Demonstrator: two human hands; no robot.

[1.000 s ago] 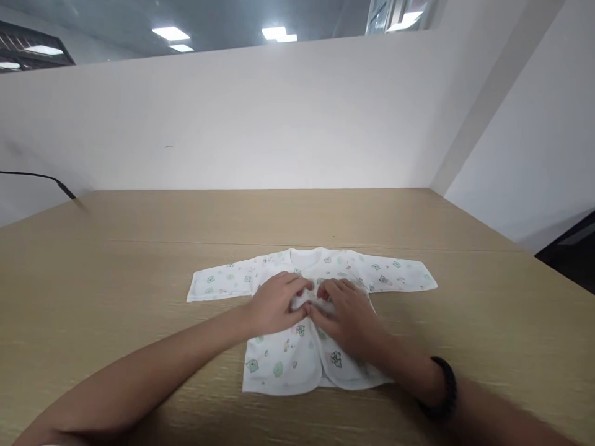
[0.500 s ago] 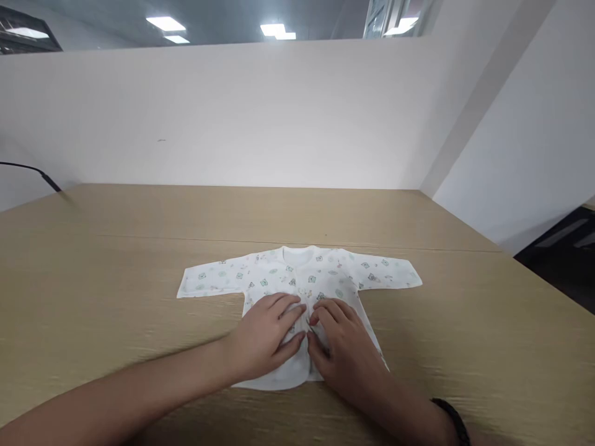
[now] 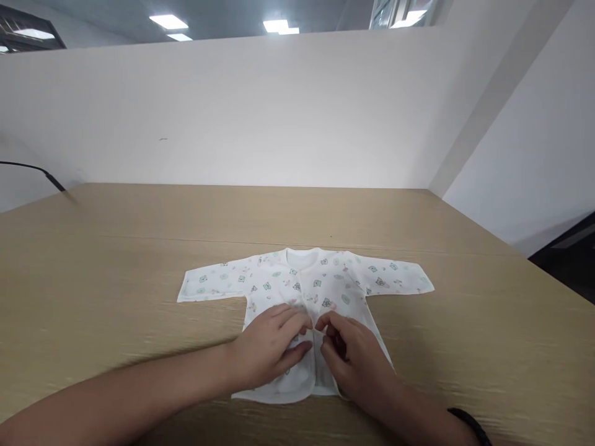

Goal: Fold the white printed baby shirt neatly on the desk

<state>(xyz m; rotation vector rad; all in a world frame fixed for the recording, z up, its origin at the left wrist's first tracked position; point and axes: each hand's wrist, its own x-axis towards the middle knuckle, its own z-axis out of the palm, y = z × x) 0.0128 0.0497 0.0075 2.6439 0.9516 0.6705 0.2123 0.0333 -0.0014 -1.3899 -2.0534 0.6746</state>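
Bench (image 3: 116,260) of pale wood carries our baby shirt (image 3: 307,285), spread flat at centre, sleeves running left to right, collar pointing away from us. Our left hand (image 3: 269,350) and right hand (image 3: 356,356) meet at its front opening, fingers (image 3: 325,322) pinching the fabric edges.

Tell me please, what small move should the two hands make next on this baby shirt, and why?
Probably press the two front edges together at the spot the fingertips pinch. The left hand and right hand meet at the front opening of the baby shirt, low on its body, and below them the edges still gape a little. The shirt lies flat on the table, sleeves spread.
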